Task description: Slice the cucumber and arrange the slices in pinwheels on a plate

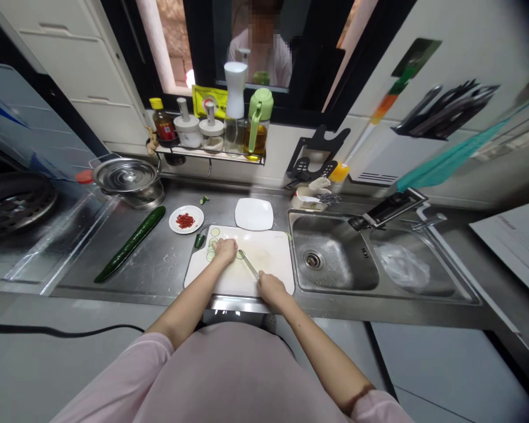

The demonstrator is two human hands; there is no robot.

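Observation:
A white cutting board (pixel 268 258) lies on the steel counter in front of me. My left hand (pixel 226 249) is curled down on a piece of cucumber near the board's left side, with thin cucumber slices (pixel 212 242) beside it. My right hand (pixel 270 288) is closed on the handle of a knife (pixel 248 263), whose blade points up and left to the cut end by my left fingers.
A whole cucumber (pixel 130 243) lies on the counter at left, by a small plate of red chilli (pixel 186 220) and a bare white plate (pixel 254 214). A steel sink (pixel 335 258) adjoins the board on the right. A lidded pot (pixel 127 179) and a condiment shelf (pixel 211 154) stand behind.

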